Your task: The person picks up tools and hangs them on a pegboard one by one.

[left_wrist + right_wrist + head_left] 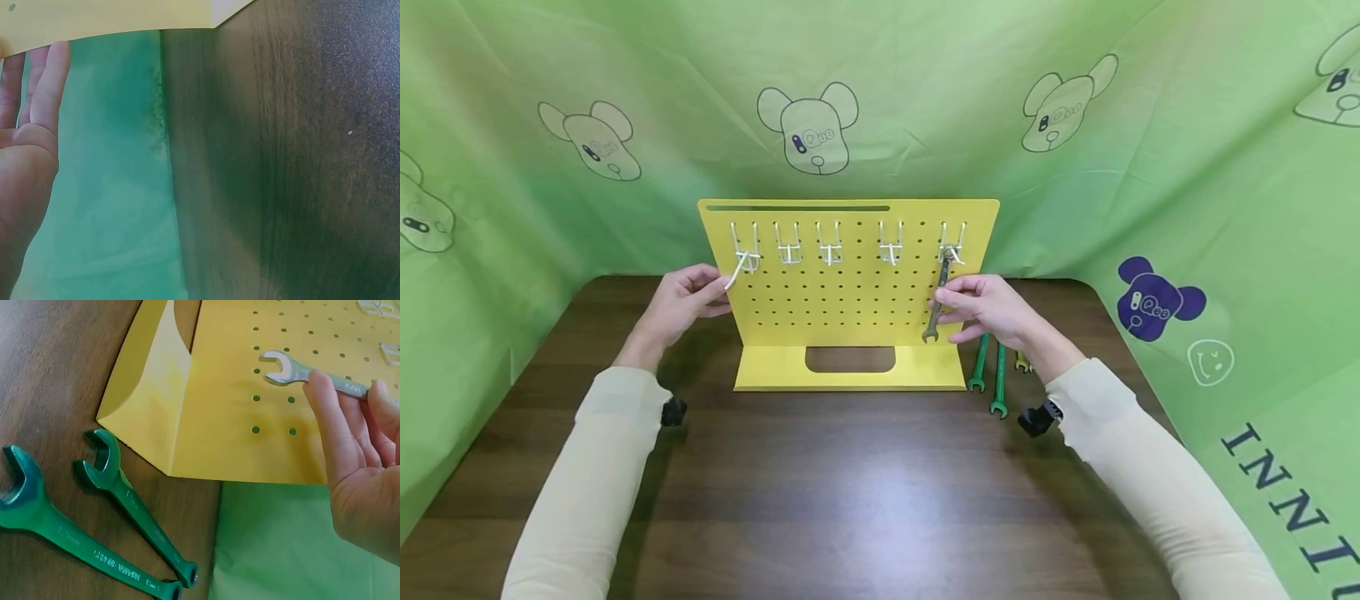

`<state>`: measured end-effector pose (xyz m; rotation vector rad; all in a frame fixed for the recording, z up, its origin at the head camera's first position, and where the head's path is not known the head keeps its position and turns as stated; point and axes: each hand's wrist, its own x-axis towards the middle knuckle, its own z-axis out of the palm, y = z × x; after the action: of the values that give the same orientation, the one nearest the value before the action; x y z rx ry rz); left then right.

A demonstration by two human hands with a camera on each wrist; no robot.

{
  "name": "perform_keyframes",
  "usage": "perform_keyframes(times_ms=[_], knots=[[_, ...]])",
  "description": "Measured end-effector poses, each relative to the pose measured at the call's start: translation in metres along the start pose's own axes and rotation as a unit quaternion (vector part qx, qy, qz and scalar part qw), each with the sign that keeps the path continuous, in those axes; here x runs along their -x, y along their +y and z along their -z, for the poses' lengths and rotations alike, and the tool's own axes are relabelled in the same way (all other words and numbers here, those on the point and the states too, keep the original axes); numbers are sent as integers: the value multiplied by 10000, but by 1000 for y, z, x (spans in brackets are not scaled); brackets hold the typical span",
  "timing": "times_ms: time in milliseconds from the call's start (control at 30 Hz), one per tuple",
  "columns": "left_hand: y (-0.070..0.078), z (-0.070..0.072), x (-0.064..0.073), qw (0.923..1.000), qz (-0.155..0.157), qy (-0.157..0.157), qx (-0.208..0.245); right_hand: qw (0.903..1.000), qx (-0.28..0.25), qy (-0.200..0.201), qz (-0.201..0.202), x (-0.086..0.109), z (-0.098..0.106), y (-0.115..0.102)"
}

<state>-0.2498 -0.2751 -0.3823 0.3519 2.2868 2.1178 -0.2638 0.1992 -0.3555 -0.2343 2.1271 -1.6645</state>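
Note:
A yellow pegboard (820, 308) stands on the table, with several white wire hooks along its upper part. My left hand (688, 300) holds the board's left edge between thumb and fingers; in the left wrist view the fingers (50, 87) reach behind the yellow sheet. Near the right edge, my right hand (988, 308) pinches a silver combination wrench (936, 308) by its shank. The wrench's upper ring end is at the rightmost hook (953, 250), its open end pointing down. In the right wrist view the wrench's open jaw end (284, 367) stands in front of the board.
Two green wrenches (140, 519) lie on the dark wooden table (850, 483), right of the pegboard. A yellow wrench end (1022, 362) shows beside them, partly hidden by the right arm. A green printed cloth (910, 100) hangs behind and at the sides.

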Motion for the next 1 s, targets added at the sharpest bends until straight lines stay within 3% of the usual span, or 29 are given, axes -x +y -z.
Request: perform_keyframes(times_ms=[233,467,800,1000], knots=[[-2,2,-1,10000,31,-13,23,9997,-24,222,-29,2,-3,-1],[-2,4,-3,9999,122,-36,-41,9953,-85,965,-49,3,-4,-1],[2,1,-5,9993,243,160,-217,9961,6,873,-91,17,15,3],[-2,0,-3,9994,187,184,-218,9946,-39,1035,-35,34,41,5]])
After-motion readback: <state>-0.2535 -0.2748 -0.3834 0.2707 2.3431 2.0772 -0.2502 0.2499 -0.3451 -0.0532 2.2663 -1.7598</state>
